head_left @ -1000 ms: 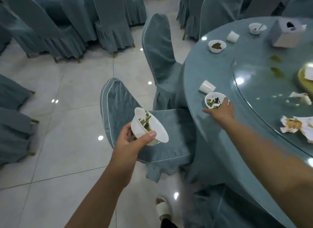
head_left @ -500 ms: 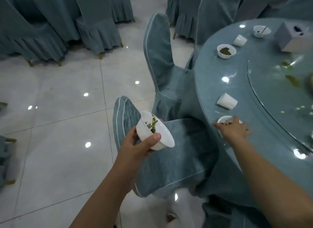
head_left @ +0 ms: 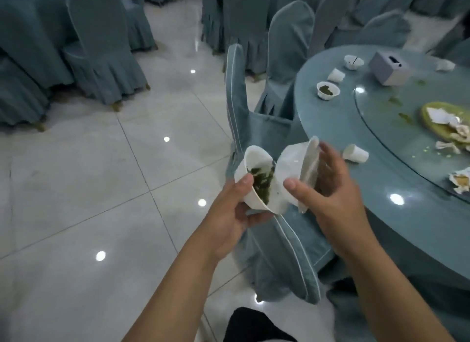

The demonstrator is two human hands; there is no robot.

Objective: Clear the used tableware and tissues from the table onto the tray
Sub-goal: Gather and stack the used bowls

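Beyond the counter (head_left: 330, 128) edge, the left grip (head_left: 229, 209) is clutching a bowl of greens (head_left: 256, 179). The right grip (head_left: 335, 204) is pinching a second bowl (head_left: 292, 168), tipped sideways and touching the first's right rim.

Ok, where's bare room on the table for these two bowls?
The outer ring of the table is bare between the tipped cup and the bowl of green scraps, and again nearer than that cup. Crowded: the turntable, with plate and tissues.

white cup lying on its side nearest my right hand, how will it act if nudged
The cup lies on its round side, so it will probably roll, curving since it seems to taper. It looks small and thin, so likely light.
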